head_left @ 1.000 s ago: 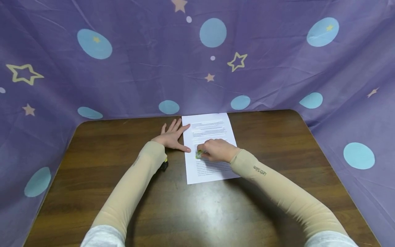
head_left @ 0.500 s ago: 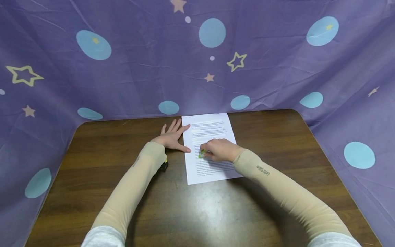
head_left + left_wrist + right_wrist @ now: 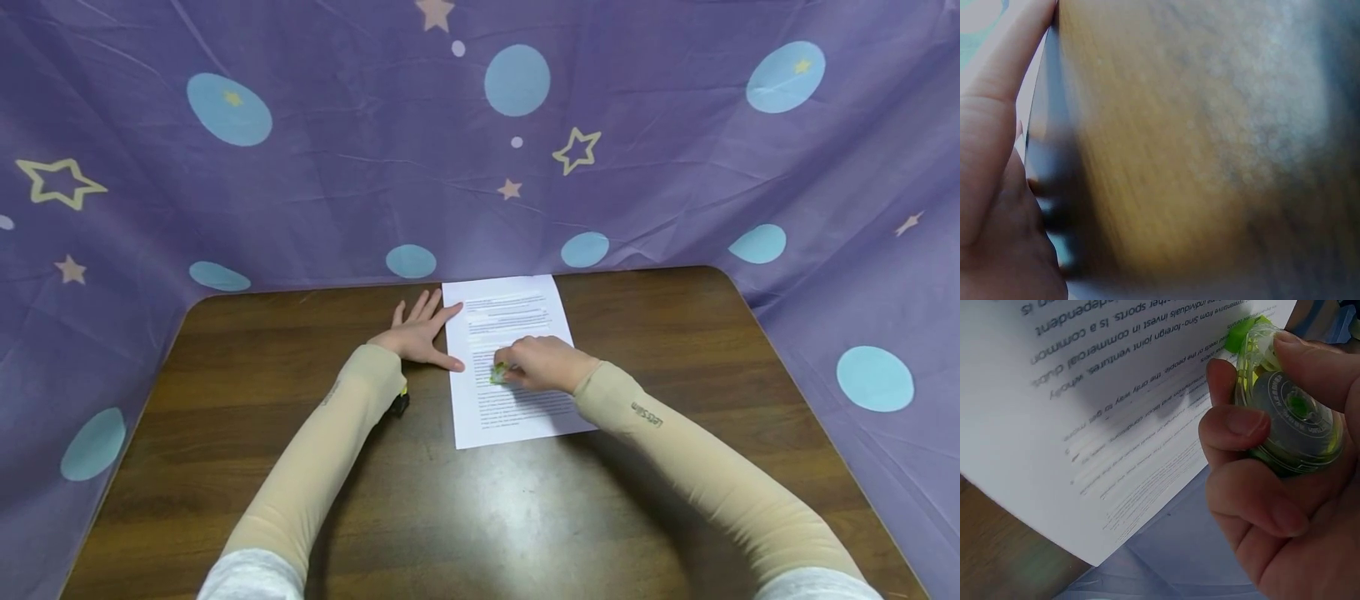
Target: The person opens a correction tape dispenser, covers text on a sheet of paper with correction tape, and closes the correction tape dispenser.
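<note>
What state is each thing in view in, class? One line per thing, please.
tape dispenser: gripped, green tip near the print, contact unclear
paper: flat, printed, partly covered
right hand: fingers curled round the dispenser
left hand: fingers spread, thumb tip over the paper's left edge
sleeves: drawn down to the wrists
curtain: hanging, creased

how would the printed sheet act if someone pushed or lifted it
The printed sheet would likely flop if lifted by a corner, since it looks thin. It may slide easily on the smooth, shiny table, though the left hand on its edge might resist.
</note>
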`<state>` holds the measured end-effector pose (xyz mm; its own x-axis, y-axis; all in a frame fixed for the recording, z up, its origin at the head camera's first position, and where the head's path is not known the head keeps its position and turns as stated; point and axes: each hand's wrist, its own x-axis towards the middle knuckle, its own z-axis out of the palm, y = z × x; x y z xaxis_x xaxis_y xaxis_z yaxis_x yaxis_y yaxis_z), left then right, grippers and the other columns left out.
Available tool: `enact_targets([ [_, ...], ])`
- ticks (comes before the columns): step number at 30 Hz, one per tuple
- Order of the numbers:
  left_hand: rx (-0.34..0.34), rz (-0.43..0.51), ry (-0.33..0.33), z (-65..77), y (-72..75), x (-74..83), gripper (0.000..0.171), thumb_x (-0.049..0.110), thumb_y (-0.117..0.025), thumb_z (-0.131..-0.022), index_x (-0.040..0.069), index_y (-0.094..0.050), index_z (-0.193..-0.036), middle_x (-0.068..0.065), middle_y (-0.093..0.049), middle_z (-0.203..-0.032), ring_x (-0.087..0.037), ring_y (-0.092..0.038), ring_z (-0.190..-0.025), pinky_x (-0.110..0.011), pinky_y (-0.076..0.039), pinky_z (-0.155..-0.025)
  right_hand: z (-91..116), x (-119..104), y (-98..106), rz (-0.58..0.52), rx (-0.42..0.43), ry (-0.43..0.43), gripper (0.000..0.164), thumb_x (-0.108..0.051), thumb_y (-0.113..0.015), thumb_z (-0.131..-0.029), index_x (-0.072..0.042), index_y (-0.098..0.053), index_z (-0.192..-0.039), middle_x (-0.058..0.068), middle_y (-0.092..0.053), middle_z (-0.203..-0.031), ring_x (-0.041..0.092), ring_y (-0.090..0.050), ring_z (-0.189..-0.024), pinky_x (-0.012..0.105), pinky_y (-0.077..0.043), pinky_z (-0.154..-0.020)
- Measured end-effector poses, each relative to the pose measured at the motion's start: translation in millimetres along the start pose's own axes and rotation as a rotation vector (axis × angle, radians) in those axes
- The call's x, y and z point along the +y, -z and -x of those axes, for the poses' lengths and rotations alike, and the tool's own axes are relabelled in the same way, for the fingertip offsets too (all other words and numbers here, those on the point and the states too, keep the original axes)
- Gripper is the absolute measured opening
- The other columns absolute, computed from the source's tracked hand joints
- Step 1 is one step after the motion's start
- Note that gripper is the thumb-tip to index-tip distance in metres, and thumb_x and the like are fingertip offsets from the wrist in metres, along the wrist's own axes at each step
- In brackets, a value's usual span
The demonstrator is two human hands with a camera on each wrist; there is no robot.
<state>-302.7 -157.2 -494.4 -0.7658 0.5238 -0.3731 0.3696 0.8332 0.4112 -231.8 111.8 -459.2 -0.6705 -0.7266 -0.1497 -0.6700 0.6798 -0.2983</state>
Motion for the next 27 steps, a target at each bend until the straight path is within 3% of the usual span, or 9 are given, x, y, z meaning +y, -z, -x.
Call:
enact_targets([
  [11, -0.010, 0.008, 0.003, -1.4, -2.7, -4.1, 0.127, 0.079, -0.075, -0.076, 0.031, -0.004, -0.170, -0.013, 0.023, -0.172, -0.032, 0.025, -0.157, -0.063, 0.020, -0.119, 14, 11, 2, 0.020, 0.021, -0.017, 0.012, -0.011, -0.075, -0.094, -0.017, -0.066, -0.088, -0.005, -0.059, -0.074, 0.012, -0.050, -0.067, 0.034, -0.046, -0.059],
  [27, -0.008, -0.001, 0.010, -12.9, -8.0, -12.4, 0.130, 0.083, -0.073, -0.074, 0.034, -0.001, -0.169, -0.010, 0.025, -0.171, -0.029, 0.027, -0.156, -0.063, 0.018, -0.120, 36, 28, 7, 0.076, 0.038, -0.042, 0.012, -0.012, -0.078, -0.093, -0.018, -0.067, -0.091, -0.003, -0.063, -0.078, 0.013, -0.053, -0.069, 0.036, -0.049, -0.057],
])
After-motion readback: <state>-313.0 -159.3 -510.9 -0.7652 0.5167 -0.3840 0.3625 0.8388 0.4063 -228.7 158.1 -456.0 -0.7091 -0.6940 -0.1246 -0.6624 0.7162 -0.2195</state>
